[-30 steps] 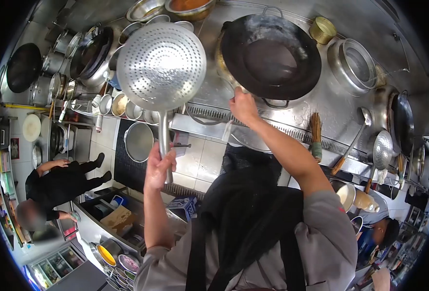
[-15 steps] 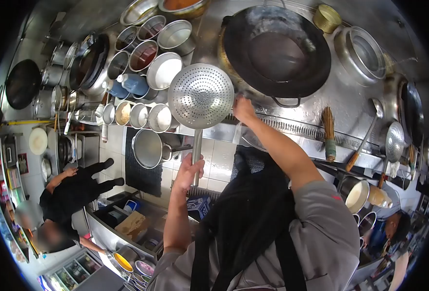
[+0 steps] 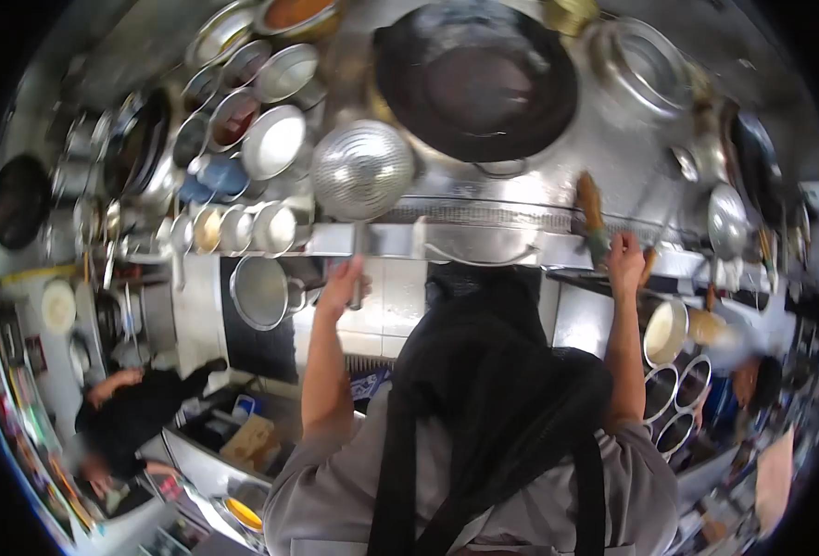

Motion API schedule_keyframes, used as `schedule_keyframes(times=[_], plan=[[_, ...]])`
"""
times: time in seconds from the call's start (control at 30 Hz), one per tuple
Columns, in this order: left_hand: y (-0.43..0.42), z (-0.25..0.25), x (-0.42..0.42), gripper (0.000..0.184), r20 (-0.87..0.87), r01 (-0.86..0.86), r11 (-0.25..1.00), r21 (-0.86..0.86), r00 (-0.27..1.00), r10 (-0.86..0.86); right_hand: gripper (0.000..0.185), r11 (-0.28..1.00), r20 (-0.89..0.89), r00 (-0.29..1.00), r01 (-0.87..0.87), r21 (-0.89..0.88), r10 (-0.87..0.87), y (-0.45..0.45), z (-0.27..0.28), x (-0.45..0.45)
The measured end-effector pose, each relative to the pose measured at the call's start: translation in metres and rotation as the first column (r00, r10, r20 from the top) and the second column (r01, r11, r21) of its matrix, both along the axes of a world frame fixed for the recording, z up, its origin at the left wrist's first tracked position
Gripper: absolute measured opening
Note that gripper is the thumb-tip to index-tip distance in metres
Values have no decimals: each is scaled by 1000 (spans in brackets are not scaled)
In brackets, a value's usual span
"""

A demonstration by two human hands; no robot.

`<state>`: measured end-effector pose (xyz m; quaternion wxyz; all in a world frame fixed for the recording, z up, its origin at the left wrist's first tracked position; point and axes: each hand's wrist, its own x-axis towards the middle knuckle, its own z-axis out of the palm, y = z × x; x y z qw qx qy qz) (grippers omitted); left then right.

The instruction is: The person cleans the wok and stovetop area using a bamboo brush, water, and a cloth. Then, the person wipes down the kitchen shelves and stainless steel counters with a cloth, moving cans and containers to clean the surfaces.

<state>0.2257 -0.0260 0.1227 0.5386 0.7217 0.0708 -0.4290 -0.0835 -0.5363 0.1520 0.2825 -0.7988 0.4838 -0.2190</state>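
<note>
My left hand (image 3: 340, 285) is wrapped round the handle of a perforated metal skimmer (image 3: 361, 170), whose round bowl is over the counter edge beside the white cups. My right hand (image 3: 625, 264) is closed at the counter's front edge, between the green-bound handle of a bristle brush (image 3: 591, 208) and a ladle's wooden handle (image 3: 649, 266). Blur hides what its fingers hold, if anything. A big dark wok (image 3: 479, 83) sits on the stove at the back, with no hand on it.
Metal pots (image 3: 273, 141) and blue-topped bottles (image 3: 220, 174) stand at the left. Nested metal bowls (image 3: 646, 67) are at the back right. A large pot (image 3: 259, 292) is below the counter at left. A person in black (image 3: 136, 412) is at far left; another is at right.
My right hand has moved from near the wok to the right, down beside the brush. My left hand has lowered the skimmer away from the camera, still holding it. The view has shifted.
</note>
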Motion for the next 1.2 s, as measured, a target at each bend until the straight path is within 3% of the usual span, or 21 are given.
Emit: schedule_keyframes(times=[0.07,0.13,0.2,0.3,0.4,0.43,0.47,0.5,0.57,0.67,0.8,0.83,0.93,1.1,1.17,1.2], plan=[[11,-22,9,52,363,96,955,281,910,-198,26,994,-48,997,51,-93,-56,-35,-13,-31],[25,-17,22,55,448,212,921,328,823,-349,34,986,-83,983,159,-48,-163,-62,-12,-41],[5,15,13,46,718,-34,937,347,652,-242,39,974,-114,971,199,-103,-211,-99,-25,-48],[-49,81,5,37,817,-55,970,238,551,-170,47,947,-219,931,247,-206,-291,-151,-58,-48],[-125,118,-11,31,815,-11,985,171,564,-135,59,924,-403,833,315,-218,-379,-183,-63,-43],[-154,129,-19,27,776,-2,989,147,621,-114,61,907,-435,796,354,-230,-421,-193,-78,-44],[-182,137,-25,24,788,82,982,168,587,-183,62,888,-469,754,390,-243,-460,-204,-93,-47],[-208,143,-30,22,798,161,968,191,548,-248,63,901,-477,782,430,-53,-401,-218,-105,-50],[-252,146,-39,12,832,273,934,232,442,-336,60,884,-342,839,465,48,-423,-225,-104,-49],[-294,136,-46,10,740,297,942,156,597,-310,55,908,-85,908,415,55,-410,-210,-83,-52],[-343,138,-58,15,649,284,943,175,687,-327,49,953,208,930,300,52,-304,-221,-19,-39],[-353,132,-58,18,672,304,939,160,664,-329,46,964,212,940,258,63,-266,-240,-3,-31],[-393,139,-68,19,754,368,922,117,571,-324,45,981,144,970,196,1,-194,-302,42,11],[-410,149,-78,26,784,309,941,141,545,-297,34,978,-69,981,185,93,-179,-416,45,108],[-402,150,-84,28,767,248,951,182,570,-295,25,969,-298,934,-138,205,197,-487,14,144],[-396,150,-88,29,756,217,955,203,585,-294,22,931,-227,947,-140,337,225,-492,16,156]])
